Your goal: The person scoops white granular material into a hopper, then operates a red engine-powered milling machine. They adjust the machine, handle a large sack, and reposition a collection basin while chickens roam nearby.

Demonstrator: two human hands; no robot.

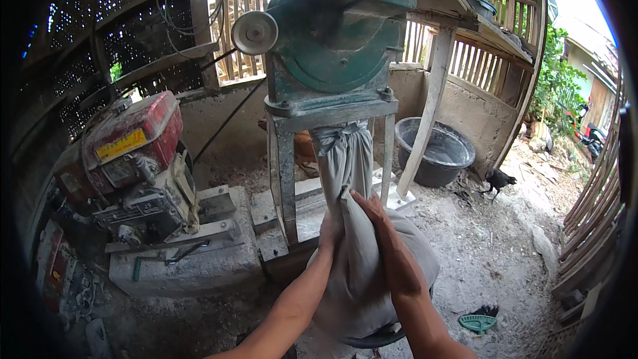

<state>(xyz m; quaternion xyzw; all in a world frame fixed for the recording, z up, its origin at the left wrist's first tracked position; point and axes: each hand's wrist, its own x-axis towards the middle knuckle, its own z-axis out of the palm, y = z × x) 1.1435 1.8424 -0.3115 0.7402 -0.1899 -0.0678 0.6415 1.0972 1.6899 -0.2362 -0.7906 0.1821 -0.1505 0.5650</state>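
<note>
A long grey cloth bag (355, 272) hangs from under a green milling machine (332, 60), tied at the machine's outlet. Its lower part bulges wide and rests in a dark basin (379, 339), of which only the front rim shows. My left hand (330, 231) grips the left side of the bag, its fingers mostly hidden by the cloth. My right hand (372, 213) is closed against the right side, fingers together on a raised fold. Between my hands the cloth is gathered and creased.
A red engine (136, 133) sits on a concrete block (186, 269) at left, with a crank handle (176, 256) on the block. A black tub (435, 153) stands behind a slanted post (430, 106). A black chicken (498, 181) and a green broom head (477, 322) are at right.
</note>
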